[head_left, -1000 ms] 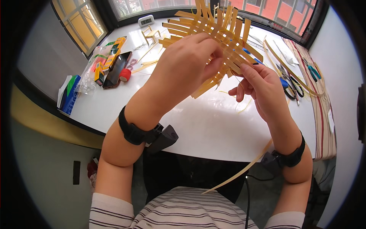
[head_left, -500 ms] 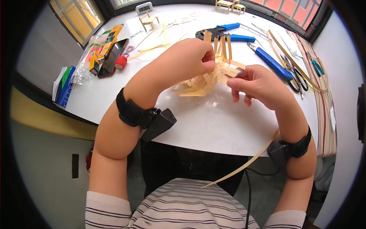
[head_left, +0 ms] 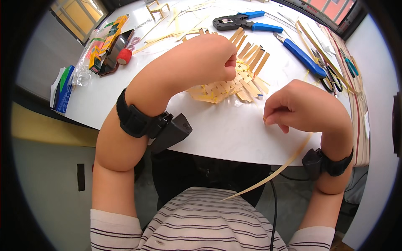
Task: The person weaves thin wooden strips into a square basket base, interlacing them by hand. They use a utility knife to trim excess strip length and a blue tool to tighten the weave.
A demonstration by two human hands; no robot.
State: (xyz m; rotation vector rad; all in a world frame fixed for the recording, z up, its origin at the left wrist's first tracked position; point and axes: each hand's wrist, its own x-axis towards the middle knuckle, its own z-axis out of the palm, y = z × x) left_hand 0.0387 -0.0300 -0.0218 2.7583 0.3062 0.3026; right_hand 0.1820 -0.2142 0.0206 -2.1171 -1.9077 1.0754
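A woven piece of pale bamboo strips [head_left: 217,90] rests on the white table, its loose strip ends fanning out to the right and away from me. Yellow thread or thin strip runs through its weave. My left hand [head_left: 215,56] is closed at its far left part, covering some of it; the fingertips are hidden. My right hand [head_left: 293,106] is apart from the weave, nearer to me, with thumb and fingers pinched together. What sits in that pinch is too small to make out. A long bamboo strip [head_left: 272,178] hangs from near my right wrist over the table edge onto my shirt.
Beyond the weave lies a blue-handled crimping tool [head_left: 234,21]. To the right are a blue utility knife [head_left: 303,58], scissors [head_left: 331,81] and pliers [head_left: 351,67]. A red thread spool [head_left: 124,56], phone [head_left: 115,56] and boxes lie left. A tiny bamboo chair [head_left: 157,9] stands far.
My right hand has left the strip ends and moved toward me and right, now pinched. The weave's loose strips lean more to the right. The head view has shifted slightly.
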